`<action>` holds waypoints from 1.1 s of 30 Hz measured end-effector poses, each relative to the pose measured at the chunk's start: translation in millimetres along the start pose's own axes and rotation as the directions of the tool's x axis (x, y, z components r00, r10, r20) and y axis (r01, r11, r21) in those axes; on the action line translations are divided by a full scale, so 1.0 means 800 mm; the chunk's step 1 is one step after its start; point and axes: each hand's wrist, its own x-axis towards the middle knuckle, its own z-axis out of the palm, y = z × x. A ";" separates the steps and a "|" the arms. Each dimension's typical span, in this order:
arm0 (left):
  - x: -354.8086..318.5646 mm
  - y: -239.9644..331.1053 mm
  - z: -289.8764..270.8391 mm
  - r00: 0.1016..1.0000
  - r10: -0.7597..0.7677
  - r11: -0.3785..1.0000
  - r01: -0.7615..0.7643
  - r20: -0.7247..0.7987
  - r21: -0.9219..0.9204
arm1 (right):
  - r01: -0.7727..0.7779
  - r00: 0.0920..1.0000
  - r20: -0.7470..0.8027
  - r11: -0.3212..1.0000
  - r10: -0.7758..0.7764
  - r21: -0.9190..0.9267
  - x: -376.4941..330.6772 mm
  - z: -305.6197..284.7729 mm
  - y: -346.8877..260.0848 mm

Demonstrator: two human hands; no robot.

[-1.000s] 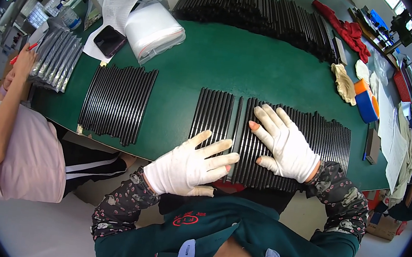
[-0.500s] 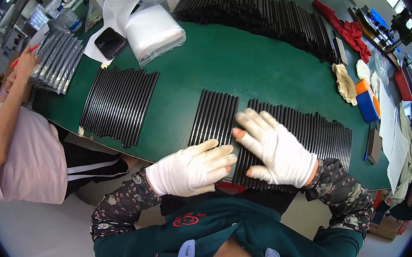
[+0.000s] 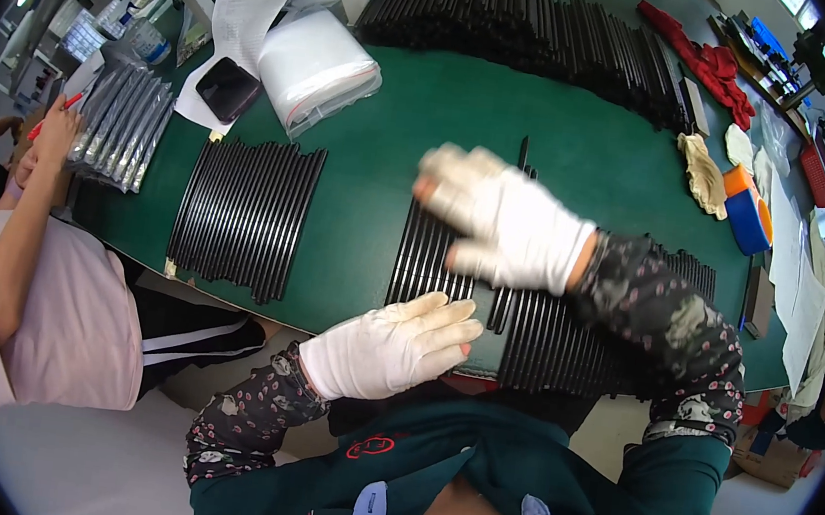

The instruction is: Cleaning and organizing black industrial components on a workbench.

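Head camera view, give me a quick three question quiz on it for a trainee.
1. True or false: both hands wear white gloves.
2. Which hand is lifted and blurred over the black strips? A left, B right.
3. What colour is the table?

Key: 1 true. 2 B; the right hand is raised, while the left hand lies at the near table edge by the strips. 3 green.

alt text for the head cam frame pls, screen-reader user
A person's two white-gloved hands work over a row of thin black strips on a green table: the left hand lies flat at the near edge, the right hand is blurred above the strips. Another batch of black strips lies to the left, near a seated co-worker.
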 end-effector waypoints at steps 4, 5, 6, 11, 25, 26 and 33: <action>-0.002 0.000 -0.005 0.999 -0.042 0.999 0.042 0.011 -0.034 | 0.246 0.967 0.084 0.968 -0.242 -0.039 0.002 0.009 -0.025; -0.001 -0.002 -0.005 1.000 0.027 1.000 -0.027 -0.006 0.010 | 0.120 0.993 0.017 0.985 -0.118 -0.126 0.008 -0.013 -0.009; -0.002 0.000 -0.008 1.000 0.009 1.000 -0.009 -0.008 0.013 | -0.076 0.995 -0.075 0.992 0.068 -0.101 0.010 -0.027 0.016; 0.002 -0.003 -0.010 1.000 0.008 0.999 -0.007 0.014 -0.053 | -0.461 0.886 -0.118 0.876 0.448 -0.141 -0.029 -0.012 0.085; 0.008 0.001 -0.013 0.997 0.027 0.997 -0.022 0.069 -0.077 | -0.302 0.943 -0.195 0.938 0.269 -0.172 -0.037 0.011 -0.031; 0.009 0.001 -0.013 0.997 0.013 0.998 -0.008 0.078 -0.060 | -0.312 0.943 -0.171 0.937 0.285 -0.155 -0.034 0.011 -0.035; 0.017 0.016 -0.008 0.986 0.048 0.997 -0.038 0.160 -0.063 | -0.274 0.950 -0.161 0.962 0.268 -0.010 -0.035 -0.015 -0.041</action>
